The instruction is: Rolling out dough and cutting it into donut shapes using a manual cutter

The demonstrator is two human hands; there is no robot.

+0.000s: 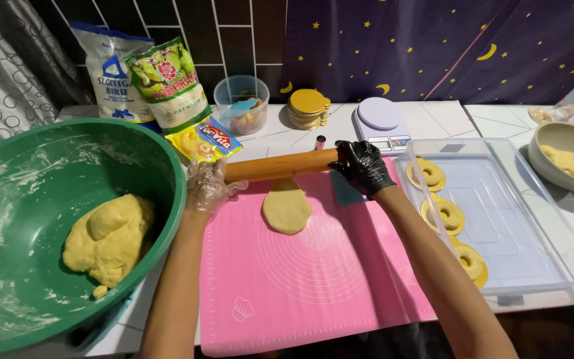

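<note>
A wooden rolling pin lies across the far end of a flattened oval of yellow dough on a pink silicone mat spread over the counter. The left hand, in a clear plastic glove, grips one end; the right hand, in a black glove, clamps the other. Left of the mat, a green bowl holds a dough lump. To the right, a clear tray carries ring-shaped pieces.
</note>
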